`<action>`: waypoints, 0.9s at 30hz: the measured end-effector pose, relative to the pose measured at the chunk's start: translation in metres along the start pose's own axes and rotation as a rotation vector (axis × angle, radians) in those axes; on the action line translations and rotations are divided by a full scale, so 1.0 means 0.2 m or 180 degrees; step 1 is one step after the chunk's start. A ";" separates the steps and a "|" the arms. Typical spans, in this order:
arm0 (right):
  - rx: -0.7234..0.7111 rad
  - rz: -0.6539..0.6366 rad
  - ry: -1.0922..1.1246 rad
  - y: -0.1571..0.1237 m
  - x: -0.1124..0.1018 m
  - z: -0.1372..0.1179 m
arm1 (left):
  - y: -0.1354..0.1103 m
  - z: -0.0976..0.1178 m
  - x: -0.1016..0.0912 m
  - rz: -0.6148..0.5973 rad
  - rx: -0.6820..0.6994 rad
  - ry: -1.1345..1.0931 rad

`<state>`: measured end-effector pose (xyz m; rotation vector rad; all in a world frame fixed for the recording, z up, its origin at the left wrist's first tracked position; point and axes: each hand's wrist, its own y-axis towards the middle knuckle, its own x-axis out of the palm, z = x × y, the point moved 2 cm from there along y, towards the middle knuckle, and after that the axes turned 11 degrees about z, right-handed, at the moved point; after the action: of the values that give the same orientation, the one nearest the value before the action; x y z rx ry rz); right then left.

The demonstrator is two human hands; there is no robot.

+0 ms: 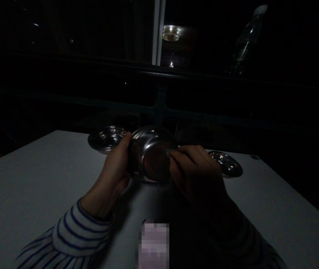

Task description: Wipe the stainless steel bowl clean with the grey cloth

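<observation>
Metal bowl (151, 149) — shiny, tilted, held up

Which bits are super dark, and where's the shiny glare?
In the head view, the top is mostly black, and the right hand looks darker than the left hand; also in the head view, bright glare streaks the held bowl.

A tilted, transparent, white-capped bottle (247, 42) is seen at upper right. A round, golden, lit lamp (171, 34) is seen beside a pale, upright post (158, 33). At bottom centre, a pinkish rectangular object (154, 244) is blurred by pixelation.
</observation>
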<state>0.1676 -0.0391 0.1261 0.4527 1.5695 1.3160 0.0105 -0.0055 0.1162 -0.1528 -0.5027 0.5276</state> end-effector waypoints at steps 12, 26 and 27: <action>0.0003 0.0019 0.0031 0.00 0.00 0.01 | -0.01 0.01 0.01 0.0032 0.0053 0.0074; -0.0208 -0.0391 0.0369 -0.04 0.02 -0.06 | 0.01 0.04 0.01 0.0115 0.0031 -0.0403; -0.0256 -0.0383 0.0494 -0.04 0.02 -0.08 | 0.01 0.04 0.01 0.0104 0.0040 -0.0415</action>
<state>0.1548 -0.0465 0.1146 0.2068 1.6376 1.3419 0.0069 -0.0026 0.1226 -0.1152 -0.6247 0.5749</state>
